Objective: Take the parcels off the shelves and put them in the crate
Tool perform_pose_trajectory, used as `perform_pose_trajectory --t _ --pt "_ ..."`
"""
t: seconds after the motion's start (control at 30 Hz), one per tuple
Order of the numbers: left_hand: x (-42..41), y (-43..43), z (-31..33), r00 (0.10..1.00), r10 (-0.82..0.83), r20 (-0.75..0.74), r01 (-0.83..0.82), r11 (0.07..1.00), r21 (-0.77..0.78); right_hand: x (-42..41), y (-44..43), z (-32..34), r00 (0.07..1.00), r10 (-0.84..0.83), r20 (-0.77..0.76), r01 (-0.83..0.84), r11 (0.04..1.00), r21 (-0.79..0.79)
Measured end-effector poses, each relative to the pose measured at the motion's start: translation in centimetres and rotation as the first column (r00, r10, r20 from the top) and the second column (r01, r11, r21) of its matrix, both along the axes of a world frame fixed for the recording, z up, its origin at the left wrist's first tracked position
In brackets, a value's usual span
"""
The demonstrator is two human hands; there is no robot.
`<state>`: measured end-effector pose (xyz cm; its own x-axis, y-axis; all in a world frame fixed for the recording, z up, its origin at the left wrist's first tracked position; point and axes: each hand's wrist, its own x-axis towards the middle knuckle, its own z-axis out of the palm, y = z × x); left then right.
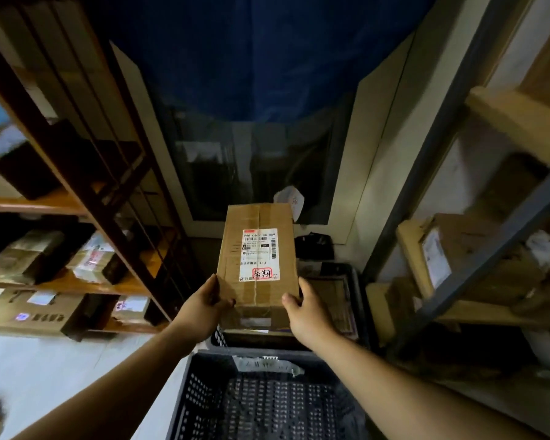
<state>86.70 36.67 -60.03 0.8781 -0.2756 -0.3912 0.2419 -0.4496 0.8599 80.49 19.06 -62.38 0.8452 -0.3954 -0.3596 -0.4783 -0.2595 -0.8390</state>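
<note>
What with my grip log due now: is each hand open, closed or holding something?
Left hand: holding the cardboard box, near left corner.
Right hand: holding the same box, near right corner.

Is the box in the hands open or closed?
Closed. Its flaps lie flat and tape runs down the middle seam of the box. The left hand and right hand hold its near end.

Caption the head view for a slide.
Left hand and right hand hold a labelled parcel over a crate between shelves.

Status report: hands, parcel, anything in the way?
Both gripping parcel: left hand, right hand. Held over far crate, not yet in. No obstruction seen.
</note>
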Motion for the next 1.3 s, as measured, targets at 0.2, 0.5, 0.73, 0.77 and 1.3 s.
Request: perform_pose_trajectory --t 0.2,0.5,0.73,0.77,1.3 --pt "4.1 0.7 -14.7 0.999 -0.001 0.043 -0.001 0.998 0.061 4.0 1.5 -14.5 0.999 -0.032 0.032 0.031 0.999 0.014" --pt "6.2 2.5 -28.4 0.992 0.023 0.125 -0.051 0.973 0.227 5.1 3.4 -27.0 0.998 0.031 0.047 -0.029 0.998 -0.048" --pt "7.1 2.9 -30.5 0.966 -0.075 0.248 -0.005 0.952 0.307 6.9 4.1 -30.1 0.998 0.049 0.029 -0.045 0.99 -0.132" --pt "7.3 3.0 -30.9 0.959 -0.107 0.263 0.014 0.943 0.332 7.2 4.2 -30.3 0.998 0.056 0.01 -0.054 0.989 -0.141" --pt "9.4 2.9 -28.1 0.968 -0.165 0.191 0.04 0.847 0.53 8.8 2.7 -27.0 0.987 0.119 -0.103 -0.134 0.98 -0.15"
